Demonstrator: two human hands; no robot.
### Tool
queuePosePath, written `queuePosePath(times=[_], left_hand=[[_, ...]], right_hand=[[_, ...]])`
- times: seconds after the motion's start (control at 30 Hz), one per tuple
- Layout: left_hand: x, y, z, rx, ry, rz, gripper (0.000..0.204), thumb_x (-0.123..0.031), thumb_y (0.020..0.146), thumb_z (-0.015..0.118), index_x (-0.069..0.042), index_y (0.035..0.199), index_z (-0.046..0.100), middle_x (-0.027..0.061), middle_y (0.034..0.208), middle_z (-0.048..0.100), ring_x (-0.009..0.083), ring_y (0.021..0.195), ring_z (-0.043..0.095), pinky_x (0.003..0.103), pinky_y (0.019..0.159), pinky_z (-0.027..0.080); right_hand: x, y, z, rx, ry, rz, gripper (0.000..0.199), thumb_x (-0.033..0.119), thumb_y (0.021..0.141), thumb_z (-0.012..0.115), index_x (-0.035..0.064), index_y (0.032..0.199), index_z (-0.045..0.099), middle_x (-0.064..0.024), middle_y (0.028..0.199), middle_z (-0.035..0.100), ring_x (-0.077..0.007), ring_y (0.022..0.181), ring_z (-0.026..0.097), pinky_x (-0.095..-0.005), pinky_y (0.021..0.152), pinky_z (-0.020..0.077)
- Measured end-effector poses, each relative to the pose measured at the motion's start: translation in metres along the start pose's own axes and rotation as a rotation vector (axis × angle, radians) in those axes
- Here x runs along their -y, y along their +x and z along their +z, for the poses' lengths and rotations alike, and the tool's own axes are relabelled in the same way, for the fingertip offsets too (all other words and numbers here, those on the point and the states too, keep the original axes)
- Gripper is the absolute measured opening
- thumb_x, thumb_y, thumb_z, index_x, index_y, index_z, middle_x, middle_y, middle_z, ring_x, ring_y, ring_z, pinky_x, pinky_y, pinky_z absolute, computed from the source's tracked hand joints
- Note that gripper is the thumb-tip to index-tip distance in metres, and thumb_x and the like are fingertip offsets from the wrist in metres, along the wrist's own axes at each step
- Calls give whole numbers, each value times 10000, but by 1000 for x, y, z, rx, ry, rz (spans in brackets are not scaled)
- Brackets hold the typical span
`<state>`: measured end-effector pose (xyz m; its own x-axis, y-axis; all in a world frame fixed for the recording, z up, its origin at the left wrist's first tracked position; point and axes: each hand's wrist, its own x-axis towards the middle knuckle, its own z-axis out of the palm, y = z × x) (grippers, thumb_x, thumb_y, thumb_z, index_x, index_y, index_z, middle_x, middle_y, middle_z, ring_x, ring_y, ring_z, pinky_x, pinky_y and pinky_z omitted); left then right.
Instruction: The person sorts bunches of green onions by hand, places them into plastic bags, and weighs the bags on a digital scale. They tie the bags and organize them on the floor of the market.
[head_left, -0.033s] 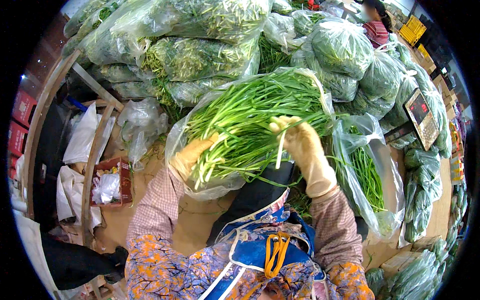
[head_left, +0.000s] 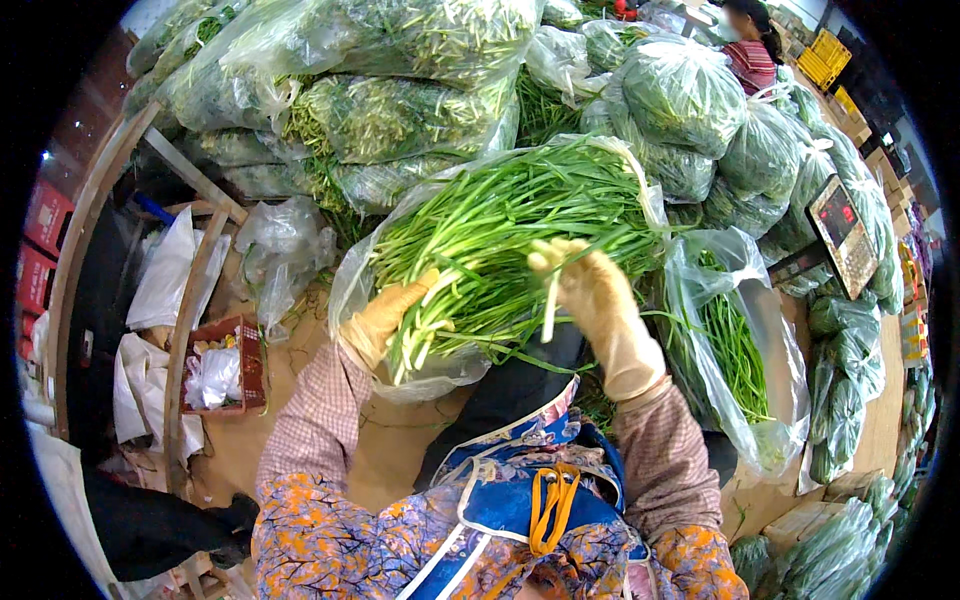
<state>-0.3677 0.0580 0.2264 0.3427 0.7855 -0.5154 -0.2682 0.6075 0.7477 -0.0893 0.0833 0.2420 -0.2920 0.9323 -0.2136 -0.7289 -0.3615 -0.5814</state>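
A large heap of garlic chives [head_left: 520, 215], long green leaves with pale stem ends, lies in an open clear plastic bag [head_left: 440, 385] over my lap. My left hand [head_left: 385, 315], in a tan glove, is closed round the pale ends at the heap's left side. Above the right part of the heap, my gloved right hand [head_left: 595, 290] is closed with its fingertips pinched together. A single pale chive stalk [head_left: 549, 312] hangs down from those fingertips, its green leaf trailing to the right.
Another open bag of chives [head_left: 735, 350] stands at my right, below a scale display [head_left: 845, 235]. Full bags of greens [head_left: 400, 115] are stacked ahead. At left are a wooden frame [head_left: 190, 300] and a red crate [head_left: 250, 365]. A person [head_left: 750, 60] is at the far right.
My right hand has shifted slightly left with the pale stalk in its fingertips. My left hand has stayed on the stem ends.
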Motion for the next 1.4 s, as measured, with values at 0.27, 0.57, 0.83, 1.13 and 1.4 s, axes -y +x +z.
queuePosePath(times=[0.27, 0.57, 0.83, 1.13, 1.4], left_hand=[[38, -19, 55, -60, 626, 493, 492, -314, 896, 500, -37, 1281, 369, 119, 1029, 600, 194, 760, 611, 301, 614, 512], [51, -79, 166, 131, 949, 696, 743, -193, 799, 596, 73, 1340, 162, 225, 913, 578, 313, 757, 601, 390, 664, 479], [69, 43, 205, 193, 995, 1062, 441, -329, 811, 565, -29, 1103, 427, 172, 1086, 467, 289, 991, 450, 368, 833, 367], [25, 178, 330, 248, 355, 339, 405, -308, 819, 642, -25, 1099, 572, 28, 726, 607, 119, 605, 533, 256, 571, 418], [-32, 227, 304, 752, 128, 242, 346, -343, 901, 489, -39, 1023, 601, -42, 551, 450, 75, 464, 420, 235, 491, 387]], right_hand=[[-84, -41, 17, 50, 19, 323, 749, 540, 747, 631, 114, 1297, 355, -116, 1209, 485, -272, 1182, 412, -499, 883, 395], [-8, -65, 30, -33, -359, -77, 402, 27, 689, 635, -56, 1066, 523, -122, 875, 649, -191, 744, 618, -300, 667, 506], [66, -113, 81, 226, -1278, -456, 475, 207, 713, 643, -39, 1089, 487, -203, 962, 599, -286, 883, 588, -367, 760, 463], [122, -143, 15, -169, -2181, -859, 562, 64, 686, 553, 0, 1225, 406, -123, 806, 586, -259, 716, 616, -343, 558, 487], [172, -146, -181, -410, -2245, -453, 504, 11, 732, 528, -7, 1217, 392, -121, 865, 601, -257, 802, 614, -338, 643, 517]])
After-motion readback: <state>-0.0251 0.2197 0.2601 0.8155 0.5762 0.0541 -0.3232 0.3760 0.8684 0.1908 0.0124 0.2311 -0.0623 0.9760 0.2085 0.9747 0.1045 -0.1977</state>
